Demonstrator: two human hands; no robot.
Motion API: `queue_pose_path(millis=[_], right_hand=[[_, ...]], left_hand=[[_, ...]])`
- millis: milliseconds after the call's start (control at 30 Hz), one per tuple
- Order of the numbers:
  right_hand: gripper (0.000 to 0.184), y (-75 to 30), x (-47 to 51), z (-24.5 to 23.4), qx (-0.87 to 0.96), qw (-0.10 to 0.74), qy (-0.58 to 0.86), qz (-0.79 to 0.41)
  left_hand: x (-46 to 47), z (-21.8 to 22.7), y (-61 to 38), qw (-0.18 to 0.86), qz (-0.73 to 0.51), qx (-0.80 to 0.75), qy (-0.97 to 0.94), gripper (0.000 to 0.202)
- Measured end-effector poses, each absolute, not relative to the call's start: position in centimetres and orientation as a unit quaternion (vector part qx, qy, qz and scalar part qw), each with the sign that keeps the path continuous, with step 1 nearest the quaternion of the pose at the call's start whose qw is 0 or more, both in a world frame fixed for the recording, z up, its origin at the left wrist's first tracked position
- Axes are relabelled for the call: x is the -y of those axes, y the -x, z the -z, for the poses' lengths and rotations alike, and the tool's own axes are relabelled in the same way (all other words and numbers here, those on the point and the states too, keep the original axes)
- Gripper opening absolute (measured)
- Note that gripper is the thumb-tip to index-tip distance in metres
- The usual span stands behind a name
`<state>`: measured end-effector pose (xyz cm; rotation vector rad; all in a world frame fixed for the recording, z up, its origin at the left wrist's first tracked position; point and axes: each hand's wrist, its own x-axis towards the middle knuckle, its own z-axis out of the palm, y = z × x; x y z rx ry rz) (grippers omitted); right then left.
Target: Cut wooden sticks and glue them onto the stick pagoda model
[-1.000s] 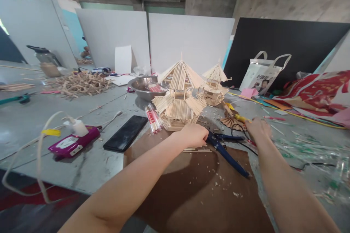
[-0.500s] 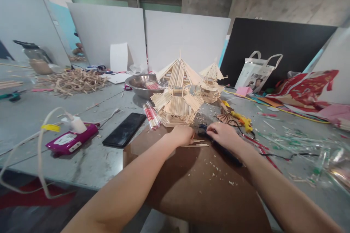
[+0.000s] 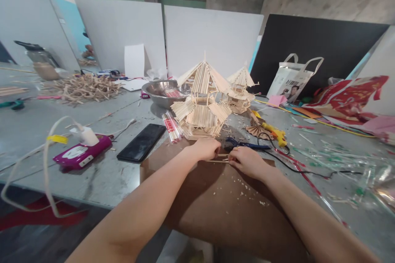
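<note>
Thin wooden sticks (image 3: 217,161) lie low over a brown board (image 3: 212,205), running between my two hands. My left hand (image 3: 207,149) is closed over their left ends, and its fingertips are partly hidden. From the other side my right hand (image 3: 247,161) pinches the end of a short stick. Just behind the right hand lies a blue-handled cutting tool (image 3: 249,144), apart from the fingers. A pavilion model (image 3: 203,115) built of sticks stands upright beyond my left hand, and a smaller pavilion (image 3: 240,90) rises behind it at the right.
Left of the board are a black phone (image 3: 142,143) and a purple power strip (image 3: 82,153) with a white cable. A metal bowl (image 3: 154,96) and a stick pile (image 3: 86,89) stand farther back. At right lie a yellow glue gun (image 3: 276,132) and scattered clear plastic pieces (image 3: 330,160).
My right hand has left the blue-handled tool, which now lies farther back and turned sideways. That hand has come toward the left hand and the sticks. The view has shifted slightly.
</note>
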<state>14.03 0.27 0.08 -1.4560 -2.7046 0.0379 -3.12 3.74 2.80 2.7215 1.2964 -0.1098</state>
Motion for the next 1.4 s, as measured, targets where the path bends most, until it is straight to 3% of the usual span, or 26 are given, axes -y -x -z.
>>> queue_pose_path(millis=[767,1000,1400], right_hand=[[0.018,-14.3,-0.5,0.6,0.889,0.047,0.453,0.048],[0.027,-14.1,-0.5,1.3,0.876,0.119,0.464,0.057],[0.026,-13.8,-0.4,1.5,0.876,0.12,0.464,0.059]], left_hand=[[-4.4,-2.5,3.8,0.041,-0.009,-0.443,-0.896,0.021],[-3.5,-3.7,3.7,0.011,0.027,-0.442,-0.896,0.018],[-3.2,-3.8,3.8,0.0,0.09,-0.465,-0.881,0.02]])
